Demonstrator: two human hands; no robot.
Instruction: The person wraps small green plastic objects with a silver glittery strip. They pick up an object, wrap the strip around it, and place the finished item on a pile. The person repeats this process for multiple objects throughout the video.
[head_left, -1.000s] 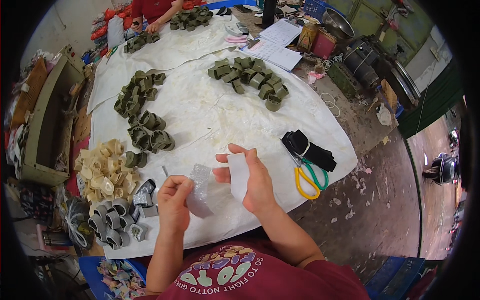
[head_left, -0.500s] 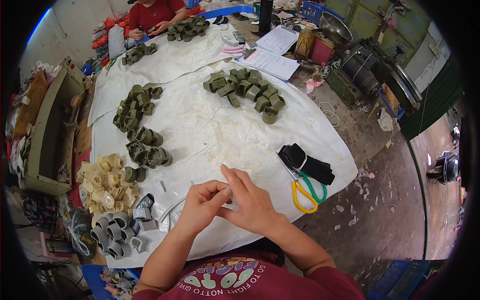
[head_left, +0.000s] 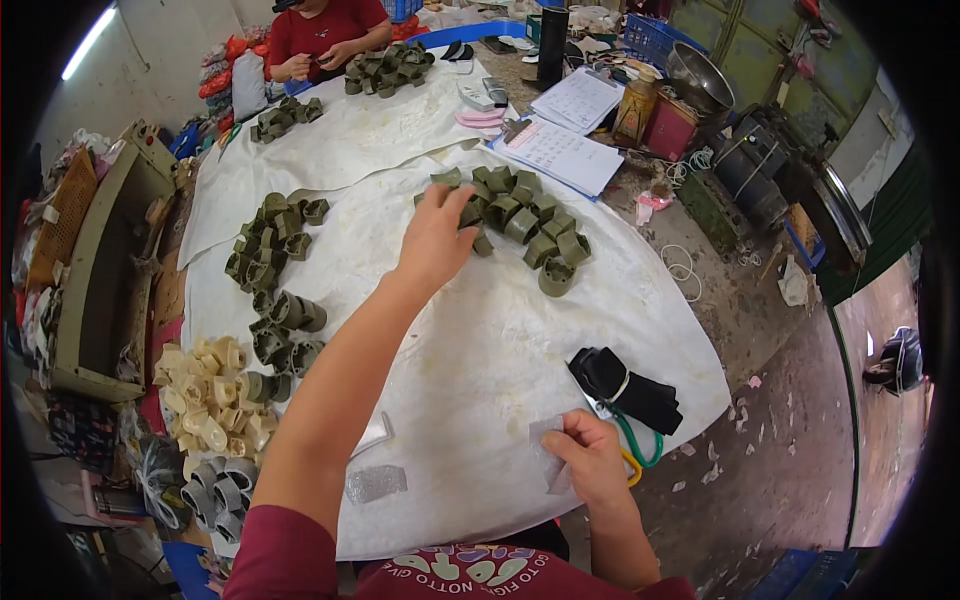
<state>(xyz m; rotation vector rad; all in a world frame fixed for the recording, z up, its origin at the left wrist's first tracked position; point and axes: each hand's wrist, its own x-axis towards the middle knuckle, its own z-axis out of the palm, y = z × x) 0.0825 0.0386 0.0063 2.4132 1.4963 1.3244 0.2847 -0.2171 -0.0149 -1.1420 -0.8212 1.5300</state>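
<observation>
My left hand (head_left: 438,235) stretches far forward to the left end of a pile of olive-green curled band pieces (head_left: 520,222). Its fingers are apart over the nearest pieces, and their tips partly cover them. By the front edge, my right hand (head_left: 592,462) pinches a thin grey shiny patch (head_left: 546,452) between thumb and fingers. Another such grey patch (head_left: 377,484) lies flat on the white sheet near my left forearm. Beside my right hand are scissors (head_left: 640,440) with green and yellow handles, partly under a bundle of black straps (head_left: 628,390).
Cream moulded pieces (head_left: 215,390) and grey curled pieces (head_left: 218,495) are heaped at the left. More green pieces (head_left: 270,235) stand behind them. Clipboards with papers (head_left: 560,155) lie at the far right. Across the table sits a co-worker in a red shirt (head_left: 320,35).
My hands were together over the front of the table. They have parted: the left reached forward to the green pile, the right moved right and now shows a grey patch in it.
</observation>
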